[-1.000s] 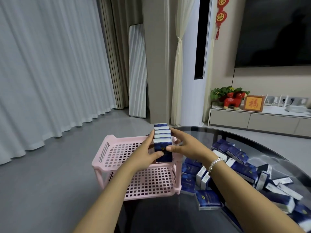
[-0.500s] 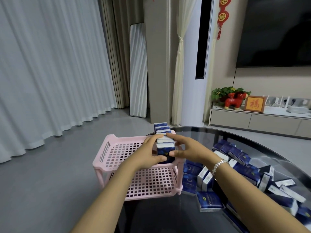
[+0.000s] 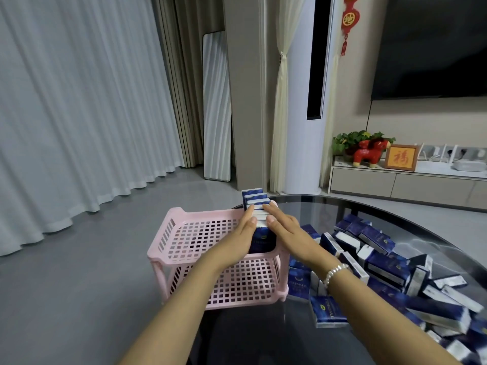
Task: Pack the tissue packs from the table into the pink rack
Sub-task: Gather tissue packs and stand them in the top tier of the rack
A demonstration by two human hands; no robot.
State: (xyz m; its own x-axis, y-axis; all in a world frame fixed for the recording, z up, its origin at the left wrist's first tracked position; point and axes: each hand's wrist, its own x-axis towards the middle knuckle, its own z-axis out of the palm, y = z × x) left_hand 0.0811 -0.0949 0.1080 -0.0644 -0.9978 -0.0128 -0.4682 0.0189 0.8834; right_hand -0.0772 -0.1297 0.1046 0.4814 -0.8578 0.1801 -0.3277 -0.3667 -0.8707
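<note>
1. A pink rack [image 3: 184, 233] with two perforated tiers is seen at the left edge of a dark glass table [image 3: 329, 206], partly over the grey floor [image 3: 79, 272].
2. A row of tissue packs [image 3: 257, 206], blue and white, is stood on edge along the right side of the rack's upper tier; the far end of the row rises above the rack's back rim.
3. The left hand [image 3: 241, 241] is laid flat against the left face of the row, fingers straight and together, palm turned toward the packs.
4. The right hand [image 3: 283, 229] is laid against the right side and top of the row, fingers extended over the pack tops. Neither hand is curled round a pack; the row is pressed between the two open palms.
5. The nearest pack of the row is seen face-on between the wrists, its dark blue front with a small logo exposed.
6. A beaded bracelet [image 3: 334, 272] is worn on the right wrist.
7. A loose heap of tissue packs [image 3: 390, 270] is spread on the table to the right of the rack, some flat, some tilted; several are just beside the rack's right legs.
8. The lower tier [image 3: 250, 283] is seen through the rack's front; whether any pack lies in it cannot be told.
</note>
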